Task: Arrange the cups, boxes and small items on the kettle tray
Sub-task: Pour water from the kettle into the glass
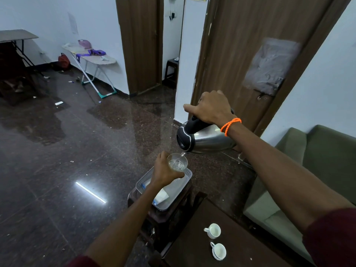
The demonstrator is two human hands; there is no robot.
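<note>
We grip the steel kettle [207, 138] by its black handle in our right hand [212, 108] and pour into the glass [177, 162], which our left hand [163, 171] holds above the tray [187, 175]. We should tilt gently and keep the spout over the rim. Our left arm hides much of the tray's contents; two white cups [215, 240] sit on the near table.

The kettle [206, 138] hangs tilted above and to the right of the glass [177, 162], which sits over the far end of the tray [187, 175]. The tray rests on a stool [169, 211]. Nearer, to the right, two cups [212, 230] stand on a table [194, 245], with a sofa [312, 160] further right.
</note>
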